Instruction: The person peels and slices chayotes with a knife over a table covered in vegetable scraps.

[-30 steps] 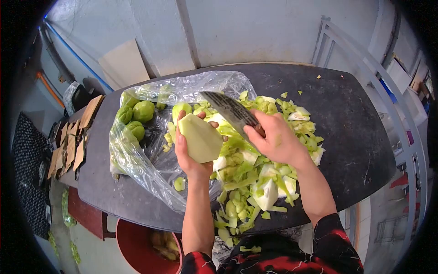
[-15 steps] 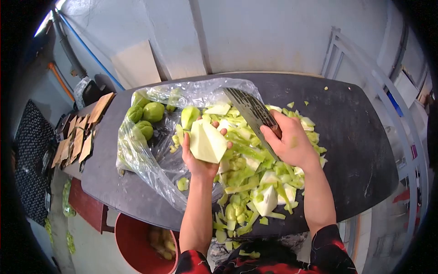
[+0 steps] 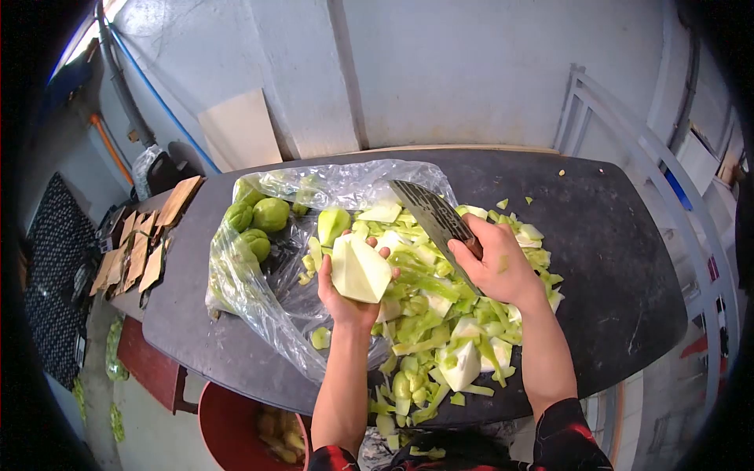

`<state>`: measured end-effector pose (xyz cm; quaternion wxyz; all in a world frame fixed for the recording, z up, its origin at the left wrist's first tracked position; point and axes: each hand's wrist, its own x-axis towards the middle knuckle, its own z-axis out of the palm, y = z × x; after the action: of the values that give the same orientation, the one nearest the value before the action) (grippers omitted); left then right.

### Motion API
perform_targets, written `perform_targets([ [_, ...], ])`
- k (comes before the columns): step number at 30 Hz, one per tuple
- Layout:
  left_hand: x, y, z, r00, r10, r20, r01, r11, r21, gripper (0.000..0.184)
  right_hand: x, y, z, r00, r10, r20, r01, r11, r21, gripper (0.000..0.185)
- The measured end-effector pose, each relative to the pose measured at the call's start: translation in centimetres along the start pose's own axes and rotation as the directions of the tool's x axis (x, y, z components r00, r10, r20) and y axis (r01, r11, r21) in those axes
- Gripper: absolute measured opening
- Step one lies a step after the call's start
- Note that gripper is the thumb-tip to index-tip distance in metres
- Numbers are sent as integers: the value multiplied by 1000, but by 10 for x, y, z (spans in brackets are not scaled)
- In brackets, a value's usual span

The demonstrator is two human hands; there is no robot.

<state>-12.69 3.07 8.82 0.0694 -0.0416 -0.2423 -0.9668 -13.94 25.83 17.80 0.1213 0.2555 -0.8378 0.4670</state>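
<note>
In my left hand point(image 3: 345, 302) rests a peeled, pale chayote point(image 3: 360, 268) with flat cut faces, the fingers curled around its far side. My right hand point(image 3: 503, 263) is closed on the handle of a wide-bladed knife point(image 3: 428, 212), its dark blade pointing up and left, apart from the chayote. Beneath both hands spreads a heap of green peelings point(image 3: 424, 314) with pale peeled pieces among them. A partly peeled chayote point(image 3: 332, 225) lies just beyond my left hand.
Whole green chayotes point(image 3: 271, 214) sit in a clear plastic bag point(image 3: 275, 314) on the left of the dark table point(image 3: 620, 259). Below the front edge stands a red bucket point(image 3: 216, 420) with pieces inside. A white metal railing point(image 3: 613, 118) runs along the right.
The whole scene sits slightly lower in view, as the camera has tilted up. Both hands keep nearly the same pose, with the chayote and the knife still held.
</note>
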Motion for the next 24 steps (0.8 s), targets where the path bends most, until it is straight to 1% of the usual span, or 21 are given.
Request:
perform_targets([
  [1,0,-1,-2,1000,6,18,-6,1000,-12,58,0,0,1,1000,7,0,-7,1000,-2,16],
  [5,-3,1,4,1000,2,2,-2,1000,-24,58,-1,1,1,1000,-15,0,15,1000,2,17],
  [7,-2,1,3,1000,13,4,-13,1000,-3,59,-1,1,0,1000,-28,1,28,1000,-9,17],
  [9,-3,2,3,1000,18,-15,-17,1000,5,59,-1,-1,-2,1000,-4,-1,4,1000,-21,20],
  [13,-1,1,0,999,29,-34,-28,999,32,59,-2,-2,-6,999,37,6,-37,999,-6,19],
  [19,2,-2,-6,999,27,-28,-26,998,59,59,-3,-7,-17,999,32,-23,-32,999,-11,19],
  [22,2,-1,-5,996,20,-82,-17,999,44,54,-2,-5,-23,998,56,-37,-56,998,13,18],
  [24,4,1,-8,996,20,-85,-16,999,48,54,0,-4,-24,997,45,-66,-44,999,16,17],
])
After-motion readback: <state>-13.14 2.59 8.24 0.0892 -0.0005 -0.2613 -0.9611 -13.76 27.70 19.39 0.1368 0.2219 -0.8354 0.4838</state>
